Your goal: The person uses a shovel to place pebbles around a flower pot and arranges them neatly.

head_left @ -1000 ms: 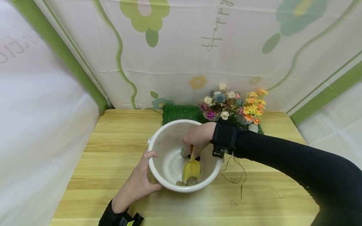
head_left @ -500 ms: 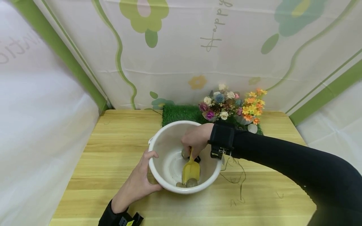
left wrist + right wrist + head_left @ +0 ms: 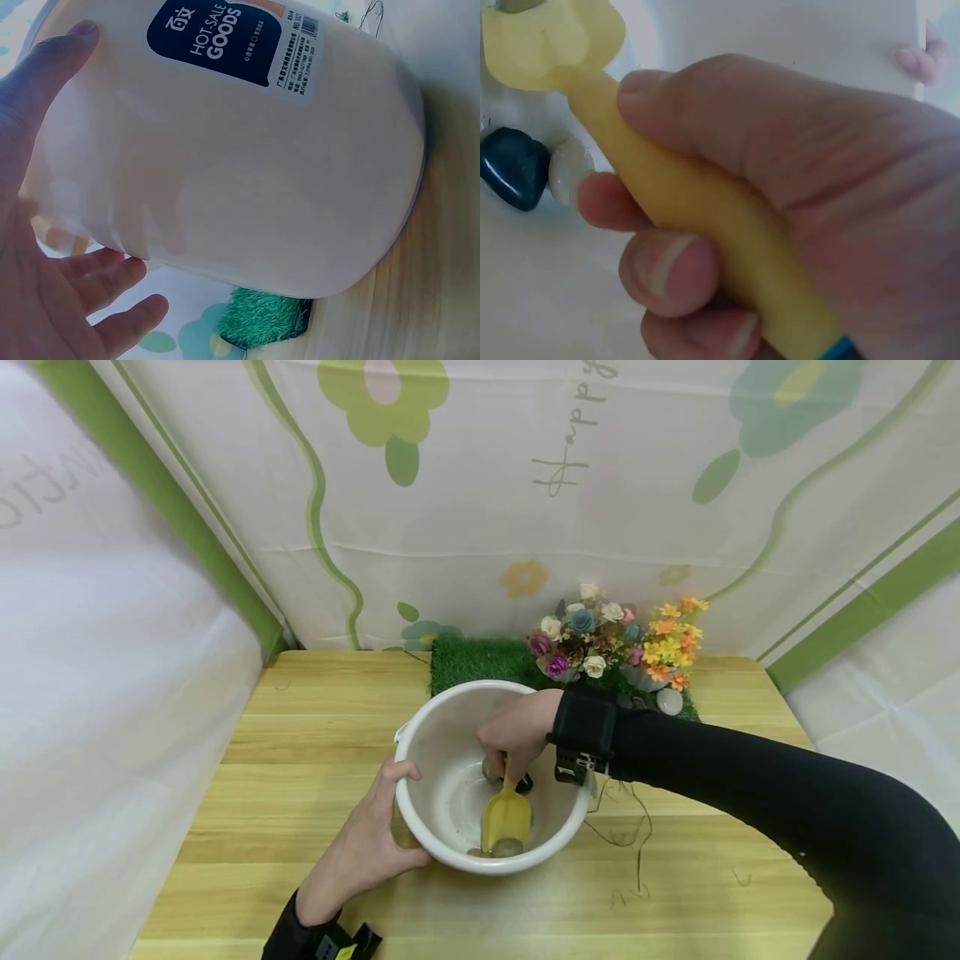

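A white bucket (image 3: pixel 438 760) stands tipped towards me on the table, its mouth facing me. My left hand (image 3: pixel 367 835) holds its left side, fingertips at the rim and thumb (image 3: pixel 56 56) against the outer wall. Inside the bucket, my right hand (image 3: pixel 520 731) grips the handle of a yellow toy shovel (image 3: pixel 507 818), thumb along the top and fingers curled below. The blade points down at a brownish stone (image 3: pixel 507 847), which overlaps its front edge. A dark glossy stone (image 3: pixel 514 166) and a pale stone (image 3: pixel 570 171) lie beside the handle.
Behind the bucket lies a strip of artificial grass (image 3: pixel 480 660) bearing artificial flowers (image 3: pixel 592 635) and a white round thing (image 3: pixel 670 701). Thin dark wires or strings (image 3: pixel 637 835) lie on the wooden table (image 3: pixel 300 777) to the right. A printed curtain (image 3: pixel 465 510) hangs behind.
My right hand and the shovel have shifted slightly left and down inside the bucket, and the blade's edge presses closer against the front stone. The left hand stays in place on the bucket.
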The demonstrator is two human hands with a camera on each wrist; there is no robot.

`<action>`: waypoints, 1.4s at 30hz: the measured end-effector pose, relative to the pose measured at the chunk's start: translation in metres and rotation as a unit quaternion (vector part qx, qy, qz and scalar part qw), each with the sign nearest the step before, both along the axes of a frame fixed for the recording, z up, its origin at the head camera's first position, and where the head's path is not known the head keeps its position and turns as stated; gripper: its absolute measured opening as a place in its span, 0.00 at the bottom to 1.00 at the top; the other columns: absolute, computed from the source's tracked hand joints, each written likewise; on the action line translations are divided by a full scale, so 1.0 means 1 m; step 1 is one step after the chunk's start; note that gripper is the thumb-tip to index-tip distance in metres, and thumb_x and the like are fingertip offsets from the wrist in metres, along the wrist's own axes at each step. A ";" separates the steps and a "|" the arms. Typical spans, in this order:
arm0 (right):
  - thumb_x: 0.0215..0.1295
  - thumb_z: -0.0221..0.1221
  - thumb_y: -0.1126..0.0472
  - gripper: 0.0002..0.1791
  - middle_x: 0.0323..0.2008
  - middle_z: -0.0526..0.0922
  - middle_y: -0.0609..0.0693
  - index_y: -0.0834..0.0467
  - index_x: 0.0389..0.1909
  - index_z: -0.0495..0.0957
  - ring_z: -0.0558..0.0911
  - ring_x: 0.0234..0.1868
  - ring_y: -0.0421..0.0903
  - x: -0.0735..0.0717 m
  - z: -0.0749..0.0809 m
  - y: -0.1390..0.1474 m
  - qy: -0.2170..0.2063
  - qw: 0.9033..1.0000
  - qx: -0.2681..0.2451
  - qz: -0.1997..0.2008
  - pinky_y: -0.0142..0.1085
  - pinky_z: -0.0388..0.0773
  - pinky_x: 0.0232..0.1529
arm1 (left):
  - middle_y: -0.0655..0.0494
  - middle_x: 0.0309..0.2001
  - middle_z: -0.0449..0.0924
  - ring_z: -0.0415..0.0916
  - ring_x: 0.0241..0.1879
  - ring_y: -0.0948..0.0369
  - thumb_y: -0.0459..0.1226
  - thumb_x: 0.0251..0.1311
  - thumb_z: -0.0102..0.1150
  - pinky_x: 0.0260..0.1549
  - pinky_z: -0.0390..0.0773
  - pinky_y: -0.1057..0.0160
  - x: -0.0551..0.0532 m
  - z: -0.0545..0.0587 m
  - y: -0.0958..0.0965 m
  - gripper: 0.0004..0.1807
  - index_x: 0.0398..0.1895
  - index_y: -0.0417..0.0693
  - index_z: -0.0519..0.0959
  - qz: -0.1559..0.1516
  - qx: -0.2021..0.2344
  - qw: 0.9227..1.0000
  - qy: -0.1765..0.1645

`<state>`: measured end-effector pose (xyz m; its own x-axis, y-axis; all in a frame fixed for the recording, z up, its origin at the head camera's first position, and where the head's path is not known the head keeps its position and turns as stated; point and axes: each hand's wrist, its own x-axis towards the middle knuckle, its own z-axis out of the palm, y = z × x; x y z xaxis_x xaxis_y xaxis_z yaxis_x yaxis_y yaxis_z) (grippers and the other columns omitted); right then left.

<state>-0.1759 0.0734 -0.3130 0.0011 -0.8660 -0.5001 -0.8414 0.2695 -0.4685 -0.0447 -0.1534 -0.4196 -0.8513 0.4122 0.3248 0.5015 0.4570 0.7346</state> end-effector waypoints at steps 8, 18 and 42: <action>0.57 0.57 0.67 0.20 0.11 0.53 0.44 0.55 0.09 0.62 0.49 0.16 0.39 -0.007 -0.008 0.006 -0.062 0.998 -0.010 0.001 0.30 0.49 0.23 | 0.54 0.68 0.50 0.59 0.60 0.55 0.57 0.35 0.71 0.46 0.72 0.51 0.001 0.001 0.000 0.45 0.52 0.52 0.56 0.005 -0.011 1.000 -0.007; 0.61 0.58 0.62 0.09 0.13 0.65 0.38 0.51 0.21 0.79 0.59 0.15 0.36 -0.011 -0.004 0.009 -0.106 0.994 -0.005 -0.033 0.29 0.56 0.21 | 0.54 0.68 0.51 0.60 0.59 0.55 0.57 0.34 0.71 0.46 0.72 0.51 0.001 0.000 -0.001 0.45 0.52 0.54 0.56 0.007 -0.012 1.000 -0.005; 0.62 0.57 0.61 0.08 0.23 0.81 0.45 0.49 0.36 0.84 0.65 0.15 0.40 -0.018 0.015 0.019 -0.134 0.987 -0.018 -0.087 0.31 0.63 0.21 | 0.53 0.68 0.50 0.60 0.59 0.55 0.58 0.34 0.71 0.44 0.74 0.53 -0.001 0.000 -0.001 0.45 0.52 0.54 0.56 0.001 -0.007 1.000 -0.008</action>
